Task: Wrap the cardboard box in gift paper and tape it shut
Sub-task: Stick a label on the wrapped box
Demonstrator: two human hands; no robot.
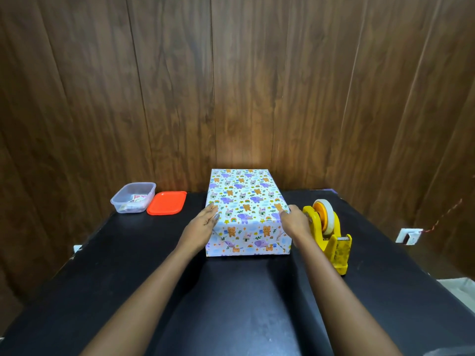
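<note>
The cardboard box (246, 199), fully covered in gift paper (248, 238) printed with bears, elephants and rainbows, is sitting on the black worktop (128, 253) directly between the two sets of fingers. Its long axis is running straight away from the person toward the wooden wall (180, 86). One short end is facing the person, with folded diagonal creases showing at both of its lower corners. The left hand (205, 219) is lying against the box's left side just under the top edge, its fingers (212, 208) stretched straight and flat on the paper, holding nothing. The right hand (295, 222) is reaching to the right top edge, where its fingers (293, 208) are bending over the corner line and one fingertip is touching the top face. Whether they are gripping the paper or only pressing it cannot be told. Just outside the right fingers, a yellow tape dispenser (331, 242) is standing with its tape roll (327, 214) upright, so room is tight on that side. Beyond the left fingers the worktop is lying bare for a good stretch before reaching an orange lid (167, 202) and a clear plastic tub (133, 197), both near the back edge. The far end of the box is sitting close to the wall, while a broad stretch of bare worktop is spreading between the near end and the person.
</note>
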